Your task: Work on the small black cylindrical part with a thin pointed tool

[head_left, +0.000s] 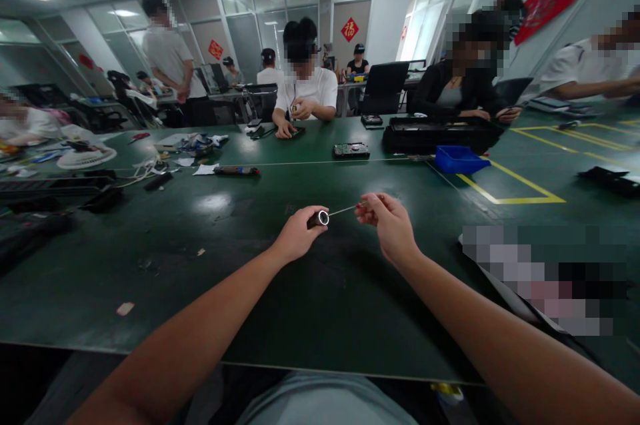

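My left hand [296,235] is closed around a small dark cylinder [320,218] with a pale ringed end that points right. My right hand [387,222] pinches a thin pale rod or wire [343,210] whose tip reaches the cylinder's ringed end. Both hands hover just above the dark green table [165,265], near its middle, with my forearms stretched out from the near edge.
A blue bin [460,158], a long black case [440,134] and a small device [351,150] lie farther back. Yellow tape lines [520,188] mark the right side. Cables and tools [150,175] clutter the left. A person [305,95] sits opposite; others work around.
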The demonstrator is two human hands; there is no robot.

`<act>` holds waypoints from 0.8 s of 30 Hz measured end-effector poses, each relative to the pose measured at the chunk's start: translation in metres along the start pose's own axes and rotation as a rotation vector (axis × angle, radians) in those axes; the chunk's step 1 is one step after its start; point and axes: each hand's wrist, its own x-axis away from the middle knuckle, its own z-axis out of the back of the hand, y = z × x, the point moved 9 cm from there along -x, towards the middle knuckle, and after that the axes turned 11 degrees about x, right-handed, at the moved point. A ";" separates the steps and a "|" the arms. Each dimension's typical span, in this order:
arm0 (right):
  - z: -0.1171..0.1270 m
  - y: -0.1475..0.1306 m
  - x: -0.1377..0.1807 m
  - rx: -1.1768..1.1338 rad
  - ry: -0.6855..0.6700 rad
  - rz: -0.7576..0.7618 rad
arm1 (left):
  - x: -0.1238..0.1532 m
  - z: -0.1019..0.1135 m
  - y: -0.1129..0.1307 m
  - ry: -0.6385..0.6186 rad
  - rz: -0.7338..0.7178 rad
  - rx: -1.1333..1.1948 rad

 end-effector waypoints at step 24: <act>-0.005 0.002 -0.001 0.061 -0.046 -0.049 | -0.002 0.004 -0.008 0.022 0.038 0.063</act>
